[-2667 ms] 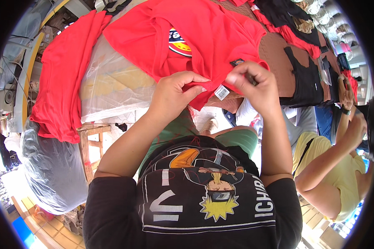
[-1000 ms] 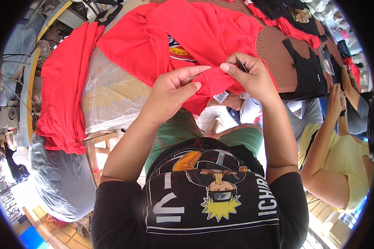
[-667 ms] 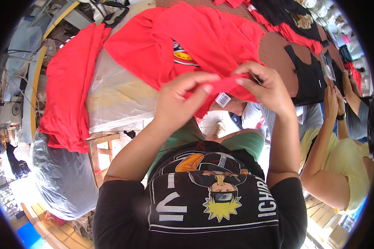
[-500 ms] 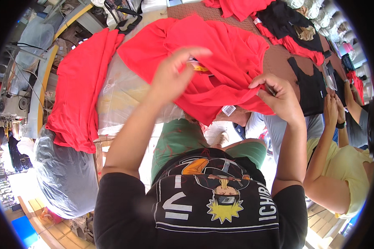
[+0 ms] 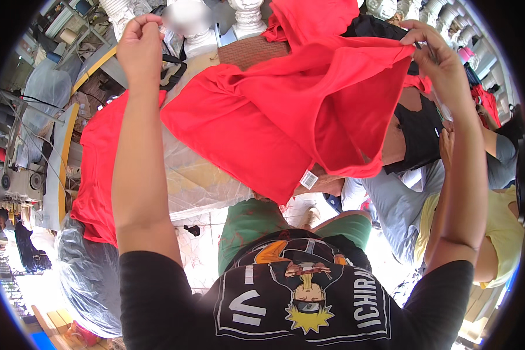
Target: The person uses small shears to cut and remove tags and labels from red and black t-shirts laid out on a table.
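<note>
A red garment lies across the table, its right end lifted so that a wide opening gapes toward me. My right hand, raised at the upper right, pinches the edge of that opening between thumb and fingers. From the near edge of the cloth hangs a white tag. High on the left, away from this garment, my left hand is closed with fingertips pressed together. Whatever it may hold is too small to make out. Below that forearm lies a second red garment, partly covered by the arm.
Clear plastic sheeting covers the near left of the table. Farther off lie more red cloth and a black garment. A co-worker in a yellow top sits at the right. A plastic-wrapped bundle stands at lower left.
My left hand has swung up and left from over the garment, and its fingers have closed. My right hand has raised the garment's edge up and right, spreading the opening.
</note>
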`<state>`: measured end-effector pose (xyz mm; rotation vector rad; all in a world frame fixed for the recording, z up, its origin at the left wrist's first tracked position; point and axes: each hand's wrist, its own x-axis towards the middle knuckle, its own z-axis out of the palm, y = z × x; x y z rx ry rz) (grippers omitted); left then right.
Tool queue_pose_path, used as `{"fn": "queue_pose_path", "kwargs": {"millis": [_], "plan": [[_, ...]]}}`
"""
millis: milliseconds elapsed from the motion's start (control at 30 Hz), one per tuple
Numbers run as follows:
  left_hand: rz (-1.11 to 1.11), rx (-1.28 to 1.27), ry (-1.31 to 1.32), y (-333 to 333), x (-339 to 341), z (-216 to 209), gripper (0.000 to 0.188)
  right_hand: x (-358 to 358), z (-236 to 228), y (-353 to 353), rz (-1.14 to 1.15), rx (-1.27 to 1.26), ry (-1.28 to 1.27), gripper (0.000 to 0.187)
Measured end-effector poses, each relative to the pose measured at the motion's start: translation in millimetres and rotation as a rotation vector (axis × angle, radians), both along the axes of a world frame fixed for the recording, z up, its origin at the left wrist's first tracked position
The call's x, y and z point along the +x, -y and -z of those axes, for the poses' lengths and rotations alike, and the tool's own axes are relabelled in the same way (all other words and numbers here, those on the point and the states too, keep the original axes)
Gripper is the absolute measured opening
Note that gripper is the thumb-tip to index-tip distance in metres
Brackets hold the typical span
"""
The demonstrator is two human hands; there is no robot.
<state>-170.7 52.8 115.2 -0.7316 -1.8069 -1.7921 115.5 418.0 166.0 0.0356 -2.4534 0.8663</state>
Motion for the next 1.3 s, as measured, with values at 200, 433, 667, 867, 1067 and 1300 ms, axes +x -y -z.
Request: {"fn": "queue_pose_path", "kwargs": {"millis": [200,433,667,867,1067,1300], "plan": [[0.74,-0.06,0.101,-12.0,99.0,-2.7,0.015,28.2,3.3,-51.7,0.088,0.055,0.285,0.02],[0.359,-0.726,-0.433,-119.7,53.0,87.0,0.033,42.2,16.5,33.9,0.0,0.014,0.051,0.026],[0.208,-1.306,-0.127,-134.7,21.0,78.9,0.033,80.6,-27.5,47.7,0.011,-0.026,-0.227,0.021],[0.268,-0.442,0.058,-24.7,-11.1,-6.3,0.026,69.4,-26.2,-19.8,0.237,-0.125,-0.185,0.022],[-0.047,-0.614,-0.073,2.0,121.9,-68.6,0.029,7.2,18.7,-80.4,0.428,0.337,-0.217,0.028],[0.703,-0.533,0.275,28.0,160.1,7.3,0.03,39.0,102.3,-46.8,0.264,0.032,0.253,0.02]]}}
